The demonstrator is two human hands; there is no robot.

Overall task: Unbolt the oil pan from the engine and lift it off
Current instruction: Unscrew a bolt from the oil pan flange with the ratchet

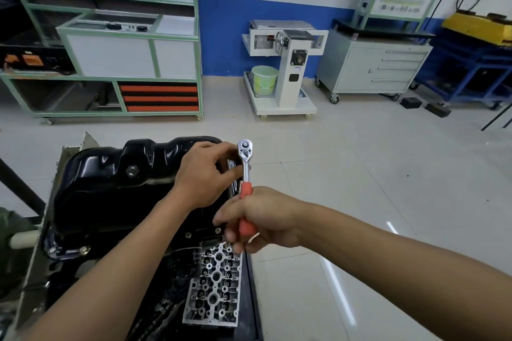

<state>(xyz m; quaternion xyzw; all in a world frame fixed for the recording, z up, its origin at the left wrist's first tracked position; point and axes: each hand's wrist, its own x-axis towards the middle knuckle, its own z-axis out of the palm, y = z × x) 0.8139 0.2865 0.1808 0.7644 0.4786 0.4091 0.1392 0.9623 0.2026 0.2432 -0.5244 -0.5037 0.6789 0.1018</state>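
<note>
1. Head view: right hand (260, 218) is nearest, fist wrapped round the red grip of the ratchet (245, 163). Can't tell if the tool head is on a bolt.
2. Just beyond it is the left hand (207, 171), fingers curled at the pan's rim beside the ratchet shank. Can't tell if it pinches anything.
3. Oil pan (110, 174) sits under and left of the left hand, on the engine (177, 268). Flange bolts (188, 234) are still in, left of the right hand.
4. Likely stiff steel, fairly heavy, glossy and maybe oily. Lift by opposite flange edges.

Bright even light; floor (360, 229) glare streaks; edges bowed; slight softness.
</note>
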